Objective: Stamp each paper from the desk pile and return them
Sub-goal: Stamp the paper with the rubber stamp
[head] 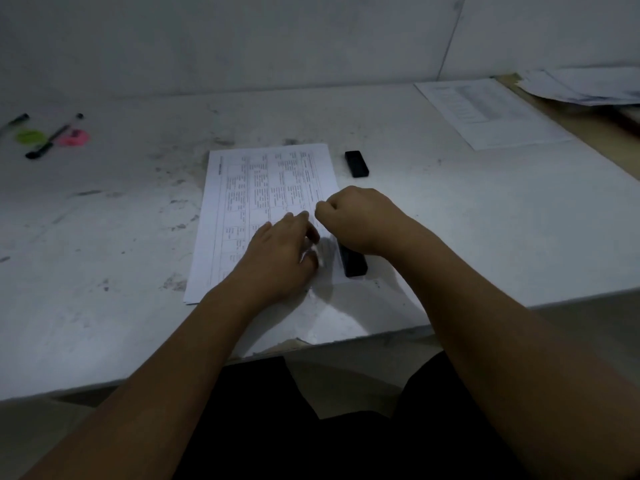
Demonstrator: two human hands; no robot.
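Item: printed paper [249, 188], on the desk [104, 237] at front-middle, with more than one sheet showing at its near corner. We find its long axis running from the desk's front edge toward the back, leaning slightly right. The print runs sideways and the heading edge faces the desk's left. Left hand [277, 258] rests on it, fingers loose. Right hand [360, 220] hovers fisted at its right edge; we cannot tell whether it pinches anything. Under that wrist lies a black block [355, 265], and a second black block [356, 163] sits further back. Progress: we make out no stamp mark. A single sheet [485, 112] and a loose pile [588, 86] lie at the desk's back right, so we judge most of the stamping and returning is left to do.
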